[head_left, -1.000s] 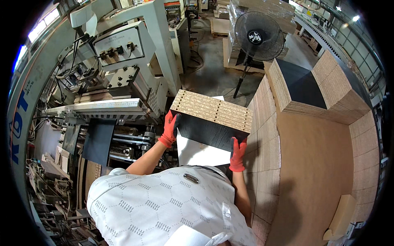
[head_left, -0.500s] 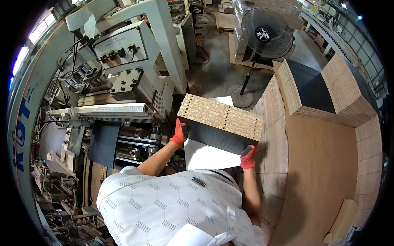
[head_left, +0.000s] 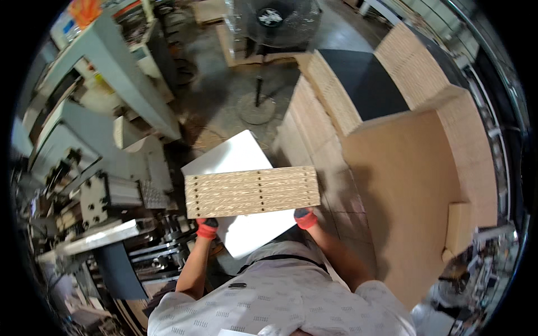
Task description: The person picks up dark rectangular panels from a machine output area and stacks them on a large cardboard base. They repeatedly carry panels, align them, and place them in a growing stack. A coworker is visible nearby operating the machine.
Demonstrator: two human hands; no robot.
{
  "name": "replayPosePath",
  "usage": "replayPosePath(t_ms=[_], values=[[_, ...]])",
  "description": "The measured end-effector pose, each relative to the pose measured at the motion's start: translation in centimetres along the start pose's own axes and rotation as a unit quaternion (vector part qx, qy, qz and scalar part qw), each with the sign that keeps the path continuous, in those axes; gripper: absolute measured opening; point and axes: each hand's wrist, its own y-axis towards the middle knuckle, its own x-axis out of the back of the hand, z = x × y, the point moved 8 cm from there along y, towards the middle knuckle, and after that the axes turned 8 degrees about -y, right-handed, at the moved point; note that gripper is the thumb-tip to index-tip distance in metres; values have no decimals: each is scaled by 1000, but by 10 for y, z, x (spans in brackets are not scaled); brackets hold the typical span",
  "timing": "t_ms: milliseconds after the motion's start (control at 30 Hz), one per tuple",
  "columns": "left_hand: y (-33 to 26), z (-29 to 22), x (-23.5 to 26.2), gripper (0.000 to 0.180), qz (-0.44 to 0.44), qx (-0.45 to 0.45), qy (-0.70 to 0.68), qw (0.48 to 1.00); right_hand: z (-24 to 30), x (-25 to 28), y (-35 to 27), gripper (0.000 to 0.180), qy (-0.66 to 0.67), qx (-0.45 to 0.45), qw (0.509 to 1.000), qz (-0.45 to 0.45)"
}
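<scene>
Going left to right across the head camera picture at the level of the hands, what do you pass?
Grey machine → left hand in a red glove → stack of chipboard panels held edge-on → right hand in a red glove → tall brown board stacks.

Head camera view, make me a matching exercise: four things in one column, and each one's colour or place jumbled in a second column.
Things:
1. stack of particleboard panels
2. pedestal fan
3. left hand
4. black-topped board pile

Descriptions:
A. top of the picture, on the floor
B. red glove, under the stack's left end
C. upper right, dark top face
D. held edge-on, tan edges with drilled holes

Pairs: 1-D, 2-A, 3-B, 4-C
</scene>
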Motion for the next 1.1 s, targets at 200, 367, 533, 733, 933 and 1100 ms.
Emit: replayPosePath(t_ms=[200, 367, 533, 733, 933, 1100], values=[[-5, -1, -35, 65, 426, 128, -195, 874, 52, -25, 22, 96, 79, 25, 997, 9], [48, 45, -51, 62, 216, 103, 10, 971, 132, -15, 61, 97, 102, 113, 988, -33], [39, 54, -213, 56, 211, -37, 317, 924, 163, -40, 117, 66, -58, -80, 995, -15], [-24, 44, -342, 49, 264, -59, 356, 894, 207, 12, 189, 66, -220, -240, 941, 95], [-79, -51, -410, 42, 246, -85, 285, 923, 295, 80, 215, 66, -123, -149, 980, 55], [-129, -76, -515, 32, 246, 173, 200, 933, 304, 148, 215, 48, 165, -175, 968, -77]])
